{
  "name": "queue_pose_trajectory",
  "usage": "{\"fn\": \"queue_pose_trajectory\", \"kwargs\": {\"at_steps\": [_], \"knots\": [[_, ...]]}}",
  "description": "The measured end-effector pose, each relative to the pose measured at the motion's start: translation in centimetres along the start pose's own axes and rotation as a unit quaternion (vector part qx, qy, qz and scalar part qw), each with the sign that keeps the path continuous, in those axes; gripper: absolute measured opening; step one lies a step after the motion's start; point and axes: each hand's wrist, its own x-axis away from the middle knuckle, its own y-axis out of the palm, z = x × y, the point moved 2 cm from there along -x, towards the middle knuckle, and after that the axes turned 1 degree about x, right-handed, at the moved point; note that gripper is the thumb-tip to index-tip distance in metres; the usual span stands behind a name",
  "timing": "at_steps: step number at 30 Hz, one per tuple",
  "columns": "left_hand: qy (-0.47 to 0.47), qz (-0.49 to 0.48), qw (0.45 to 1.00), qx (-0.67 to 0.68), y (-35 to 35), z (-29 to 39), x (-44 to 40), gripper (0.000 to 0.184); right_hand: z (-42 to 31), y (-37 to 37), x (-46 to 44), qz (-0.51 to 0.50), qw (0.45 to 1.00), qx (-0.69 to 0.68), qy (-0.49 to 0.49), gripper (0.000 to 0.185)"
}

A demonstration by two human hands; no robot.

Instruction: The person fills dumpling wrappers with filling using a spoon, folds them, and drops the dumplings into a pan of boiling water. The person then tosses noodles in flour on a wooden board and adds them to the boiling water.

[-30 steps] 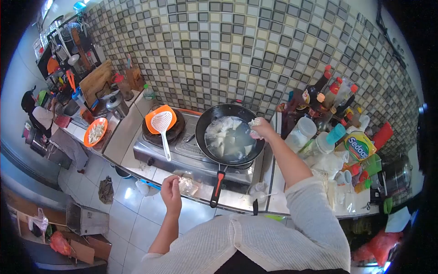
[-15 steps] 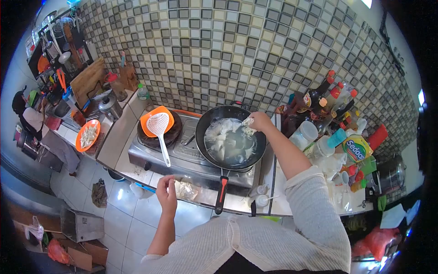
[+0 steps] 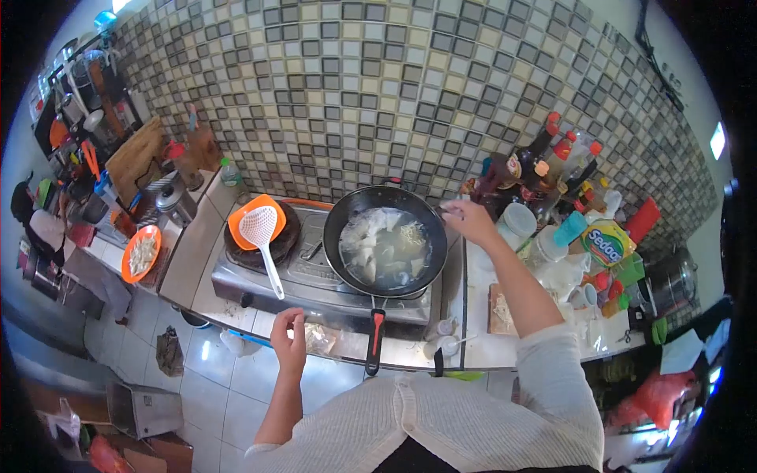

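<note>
My right hand (image 3: 471, 223) is just off the right rim of the black wok (image 3: 331, 251), fingers partly stretched and nothing visible in them. In the wok's cloudy liquid lies a pale stringy clump (image 3: 412, 236), right of several white pieces (image 3: 363, 256). The wok sits on the gas stove (image 3: 339, 309), its black and red handle (image 3: 376, 335) pointing toward me. My left hand (image 3: 289, 343) hovers before the stove's front edge, fingers curled in with nothing visible in them. Near it is a clear plastic packet (image 3: 322, 339).
A white slotted spoon (image 3: 259, 229) rests on an orange dish (image 3: 246, 219) over the left burner. An orange plate (image 3: 142, 254) of white pieces stands farther left. Bottles (image 3: 544, 142), jars and a wooden board (image 3: 500, 311) occupy the right counter. Another person (image 3: 55, 229) is at far left.
My right hand has let go of the pale stringy clump, which now lies in the wok, and has drawn back to the right. The left hand has barely moved. The view has shifted slightly.
</note>
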Motion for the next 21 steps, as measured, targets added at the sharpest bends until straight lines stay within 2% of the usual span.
{"fn": "queue_pose_trajectory", "kwargs": {"at_steps": [1,3,5,6,8,9,11,12,14,15,16,17,18,20,21], "knots": [[0.001,-0.008,1.000,0.004,0.3,0.2,-0.1,0.012,0.8,-1.7,2.0,0.000,1.000,0.007,0.008,0.032],[0.006,-0.015,1.000,0.002,1.1,0.8,-0.6,0.011,6.9,-4.2,5.5,-0.032,0.993,-0.114,0.005,0.032],[-0.008,-0.033,0.999,0.009,1.9,-0.3,-0.9,0.011,9.5,-9.3,11.0,-0.020,0.969,-0.200,0.142,0.032],[-0.012,-0.039,0.999,0.007,2.4,-0.9,-1.1,0.011,11.1,-11.2,13.9,-0.001,0.968,-0.195,0.158,0.032],[-0.023,-0.048,0.998,0.023,3.8,-1.0,-1.6,0.013,14.3,-14.6,19.7,0.102,0.918,-0.273,0.267,0.030],[-0.002,-0.061,0.998,0.026,4.6,-0.7,-2.0,0.013,15.9,-15.4,22.5,0.117,0.914,-0.270,0.278,0.030],[0.020,-0.074,0.996,0.047,6.1,-0.5,-2.6,0.013,19.4,-15.4,27.8,0.194,0.896,-0.195,0.349,0.029],[0.022,-0.083,0.995,0.050,6.9,-0.3,-2.8,0.013,20.6,-14.8,29.4,0.201,0.892,-0.195,0.353,0.029],[0.046,-0.083,0.995,0.034,8.3,0.4,-3.2,0.013,23.1,-12.9,32.2,0.110,0.909,0.041,0.399,0.032],[0.028,-0.087,0.994,0.061,9.0,0.9,-3.3,0.012,24.6,-11.0,33.4,0.114,0.906,0.037,0.405,0.032],[0.031,-0.095,0.993,0.061,9.4,0.9,-3.3,0.012,25.8,-9.3,34.2,0.183,0.913,0.155,0.329,0.035],[0.048,-0.108,0.991,0.059,9.8,0.8,-3.4,0.012,25.4,-8.4,34.7,0.247,0.897,0.270,0.246,0.039],[0.065,-0.119,0.989,0.057,10.3,0.9,-3.6,0.012,25.5,-7.4,35.2,0.252,0.895,0.269,0.251,0.039],[0.081,-0.116,0.988,0.069,11.2,1.8,-3.4,0.011,24.8,-5.5,34.4,0.287,0.883,0.173,0.330,0.049],[0.072,-0.119,0.986,0.086,11.4,1.7,-3.3,0.011,24.3,-5.0,33.9,0.283,0.878,0.191,0.335,0.061]]}}
